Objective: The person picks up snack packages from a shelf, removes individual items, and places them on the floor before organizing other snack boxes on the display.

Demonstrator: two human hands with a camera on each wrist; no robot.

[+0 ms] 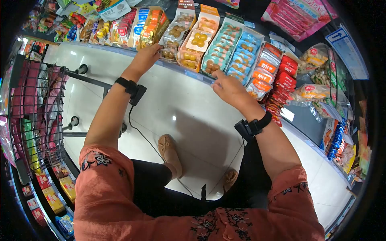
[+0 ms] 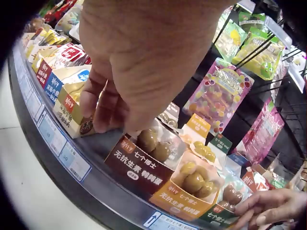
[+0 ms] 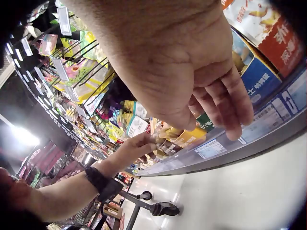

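Note:
My left hand (image 1: 148,58) reaches to the shelf's front edge, its fingers loosely bent in the gap between a gold snack box (image 2: 72,115) and a dark brown box (image 2: 136,165) of packaged brown eggs. The fingertips point down, right beside the brown box's corner. To its right stand an orange box (image 2: 175,201) and a dark green box (image 2: 216,216) of similar packs. My right hand (image 1: 232,90) is at the front of the green box, with extended fingers against its front near the blue box (image 3: 259,79). Part of the green box is hidden behind this hand.
A blue-grey shelf edge (image 2: 122,196) with price labels curves along the boxes. Red snack packs (image 1: 283,80) stand to the right, and pink bags (image 1: 299,16) lie behind. A black wire basket (image 1: 38,116) on a wheeled cart stands at the left, over the pale tiled floor (image 1: 193,120).

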